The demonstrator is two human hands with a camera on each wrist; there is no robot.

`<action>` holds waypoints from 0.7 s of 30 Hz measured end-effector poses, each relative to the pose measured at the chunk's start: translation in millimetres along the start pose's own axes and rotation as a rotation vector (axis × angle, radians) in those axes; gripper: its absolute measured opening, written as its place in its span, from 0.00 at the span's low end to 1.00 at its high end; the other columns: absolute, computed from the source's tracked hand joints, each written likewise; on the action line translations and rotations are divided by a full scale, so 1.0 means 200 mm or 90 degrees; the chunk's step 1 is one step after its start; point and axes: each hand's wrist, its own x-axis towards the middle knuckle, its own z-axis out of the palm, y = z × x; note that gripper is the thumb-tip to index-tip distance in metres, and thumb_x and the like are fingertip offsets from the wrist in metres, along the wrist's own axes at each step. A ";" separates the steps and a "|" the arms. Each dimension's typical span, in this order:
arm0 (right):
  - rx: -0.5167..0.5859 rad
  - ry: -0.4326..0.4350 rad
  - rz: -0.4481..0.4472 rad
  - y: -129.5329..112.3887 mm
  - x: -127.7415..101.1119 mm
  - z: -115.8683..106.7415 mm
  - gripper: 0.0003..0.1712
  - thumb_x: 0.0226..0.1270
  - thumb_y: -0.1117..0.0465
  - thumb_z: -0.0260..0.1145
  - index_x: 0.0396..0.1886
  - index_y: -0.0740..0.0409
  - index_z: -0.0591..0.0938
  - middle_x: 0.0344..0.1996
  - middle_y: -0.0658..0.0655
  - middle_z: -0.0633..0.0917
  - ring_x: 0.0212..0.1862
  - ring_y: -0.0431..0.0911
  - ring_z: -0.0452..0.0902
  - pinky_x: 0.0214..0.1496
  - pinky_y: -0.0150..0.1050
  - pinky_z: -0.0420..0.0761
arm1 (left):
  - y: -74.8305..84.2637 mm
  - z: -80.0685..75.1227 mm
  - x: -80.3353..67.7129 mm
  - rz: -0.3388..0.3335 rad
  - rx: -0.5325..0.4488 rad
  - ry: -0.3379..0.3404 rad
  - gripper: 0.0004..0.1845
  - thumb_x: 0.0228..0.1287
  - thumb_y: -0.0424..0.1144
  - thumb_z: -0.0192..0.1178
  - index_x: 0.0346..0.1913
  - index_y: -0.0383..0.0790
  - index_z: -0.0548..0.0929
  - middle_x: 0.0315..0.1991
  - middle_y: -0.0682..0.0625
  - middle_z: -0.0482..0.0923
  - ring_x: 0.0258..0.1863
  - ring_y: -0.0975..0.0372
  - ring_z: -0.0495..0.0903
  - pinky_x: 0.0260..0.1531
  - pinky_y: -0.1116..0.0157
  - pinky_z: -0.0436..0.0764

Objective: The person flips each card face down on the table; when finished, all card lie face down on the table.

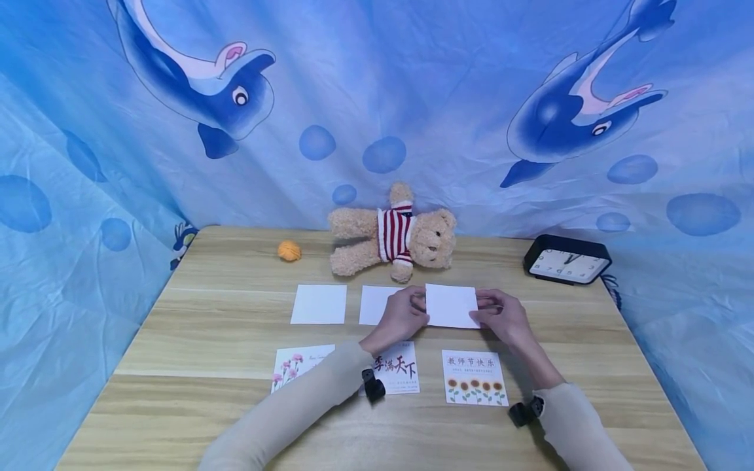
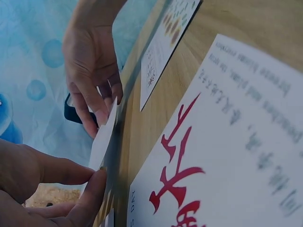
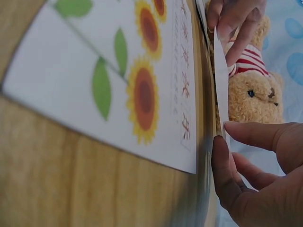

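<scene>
between both hands, blank card pinched by left hand and right hand, middle card half hidden

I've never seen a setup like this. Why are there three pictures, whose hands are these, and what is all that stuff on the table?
There is no machine here: a person works with bare hands and wears three small cameras. The wide picture comes from the head, looking down at a light wooden table. The two close pictures come from cameras strapped to the wrists, so they look sideways along the tabletop.

The left hand and the right hand each pinch an edge of a blank white square card, lifted on edge. Two more blank white cards lie to its left. Nearer the person lie three printed greeting cards: a pink flower card, a card with red and black brush characters and a sunflower card. At the back lie a tan teddy bear in a red-striped shirt, a small orange ball and a black desk clock.
</scene>
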 end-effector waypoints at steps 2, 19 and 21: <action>-0.009 0.004 0.002 0.00 0.01 0.00 0.32 0.67 0.66 0.73 0.70 0.64 0.75 0.59 0.68 0.82 0.51 0.51 0.84 0.43 0.31 0.88 | 0.00 0.00 0.01 0.005 0.008 -0.005 0.31 0.58 0.24 0.68 0.68 0.30 0.77 0.45 0.40 0.86 0.41 0.53 0.90 0.41 0.67 0.90; -0.091 0.004 0.020 0.00 0.03 0.00 0.34 0.66 0.62 0.74 0.70 0.62 0.75 0.56 0.66 0.82 0.51 0.53 0.82 0.45 0.34 0.83 | 0.02 0.01 0.03 0.016 0.071 -0.019 0.32 0.59 0.26 0.69 0.68 0.27 0.76 0.43 0.41 0.86 0.40 0.57 0.88 0.43 0.64 0.89; -0.093 0.003 0.025 -0.01 0.03 0.00 0.35 0.66 0.61 0.74 0.71 0.62 0.75 0.56 0.66 0.81 0.51 0.53 0.81 0.44 0.34 0.82 | 0.02 0.01 0.03 0.013 0.066 -0.023 0.32 0.58 0.27 0.69 0.68 0.27 0.76 0.43 0.41 0.85 0.39 0.58 0.87 0.43 0.65 0.88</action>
